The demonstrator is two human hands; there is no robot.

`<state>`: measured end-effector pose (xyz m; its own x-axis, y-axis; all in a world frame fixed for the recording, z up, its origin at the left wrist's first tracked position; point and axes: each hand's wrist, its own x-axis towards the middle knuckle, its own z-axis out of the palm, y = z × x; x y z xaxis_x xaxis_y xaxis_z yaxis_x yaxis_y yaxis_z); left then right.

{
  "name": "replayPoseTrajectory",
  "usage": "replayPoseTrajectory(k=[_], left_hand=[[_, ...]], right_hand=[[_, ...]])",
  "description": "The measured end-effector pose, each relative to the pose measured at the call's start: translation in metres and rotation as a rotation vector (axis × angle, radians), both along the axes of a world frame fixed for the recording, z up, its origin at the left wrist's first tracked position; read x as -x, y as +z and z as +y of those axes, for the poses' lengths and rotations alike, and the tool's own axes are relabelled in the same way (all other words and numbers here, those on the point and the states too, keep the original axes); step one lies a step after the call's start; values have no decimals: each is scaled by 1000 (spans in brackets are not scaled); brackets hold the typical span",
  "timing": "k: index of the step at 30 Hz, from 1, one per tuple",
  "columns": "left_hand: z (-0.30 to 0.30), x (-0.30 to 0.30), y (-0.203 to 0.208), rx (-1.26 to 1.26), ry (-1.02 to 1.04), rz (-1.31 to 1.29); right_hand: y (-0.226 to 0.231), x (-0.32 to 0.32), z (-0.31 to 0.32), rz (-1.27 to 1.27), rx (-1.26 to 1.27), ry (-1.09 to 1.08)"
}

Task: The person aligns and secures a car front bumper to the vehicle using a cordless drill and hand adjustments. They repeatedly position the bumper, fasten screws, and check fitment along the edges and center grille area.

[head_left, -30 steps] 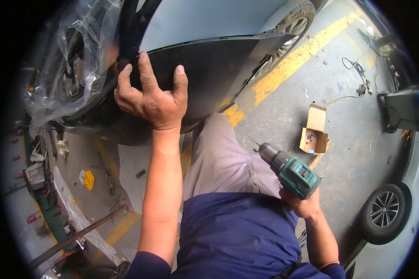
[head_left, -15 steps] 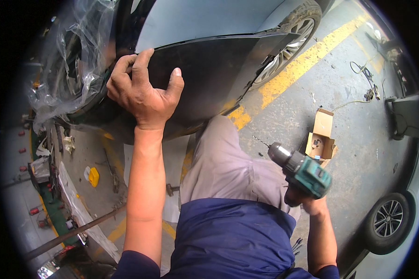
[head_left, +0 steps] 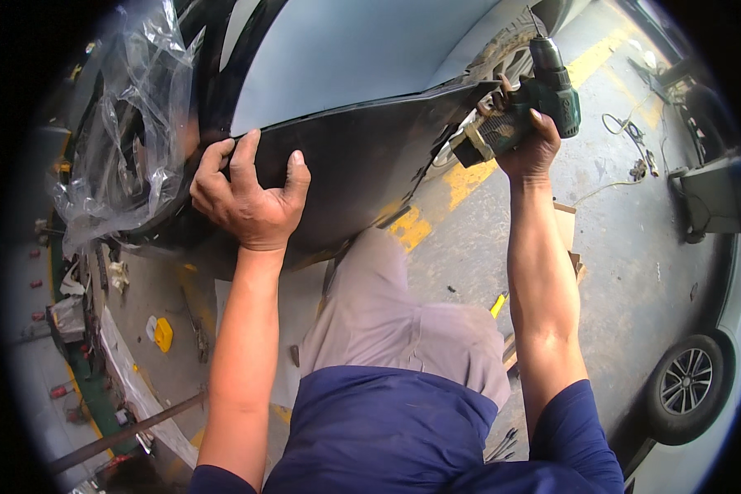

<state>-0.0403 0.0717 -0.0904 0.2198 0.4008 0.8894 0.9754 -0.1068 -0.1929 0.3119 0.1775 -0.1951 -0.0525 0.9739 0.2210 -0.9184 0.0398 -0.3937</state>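
My left hand (head_left: 251, 193) rests against a black car panel (head_left: 346, 165), its bent fingertips at the top edge. The thumb stands apart, and nothing is gripped between thumb and fingers. Above that edge lies a pale blue-grey body panel (head_left: 329, 58). My right hand (head_left: 531, 152) is closed around the grip of a green and black cordless drill (head_left: 552, 95), raised beside the panel's right end. Its bit points up and away, near the car's wheel (head_left: 506, 62), and touches nothing that I can make out.
Clear plastic film (head_left: 132, 140) hangs over the car's left part. A cardboard box (head_left: 564, 222) sits on the floor, partly behind my right forearm. A yellow-handled tool (head_left: 498, 305) lies near my knee. Another car's wheel (head_left: 685, 385) stands at the lower right; a metal bar (head_left: 132, 432) crosses the lower left.
My right hand has carried the drill up and forward from beside my thigh to the panel's right end. My left hand stays at the panel edge, a little lower in view.
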Motion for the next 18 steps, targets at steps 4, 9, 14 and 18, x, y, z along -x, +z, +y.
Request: replayPoseTrajectory(k=[4, 9, 14, 18], left_hand=[[0, 2, -1, 7, -8, 6], [-3, 1, 2, 14, -13, 21], [1, 1, 2, -15, -5, 35], [2, 2, 1, -32, 1, 40]], right_hand=[[4, 27, 0, 93, -60, 130], [-12, 21, -14, 93, -24, -42], [-15, 16, -10, 200, -43, 63], [-15, 19, -9, 152, -48, -4]])
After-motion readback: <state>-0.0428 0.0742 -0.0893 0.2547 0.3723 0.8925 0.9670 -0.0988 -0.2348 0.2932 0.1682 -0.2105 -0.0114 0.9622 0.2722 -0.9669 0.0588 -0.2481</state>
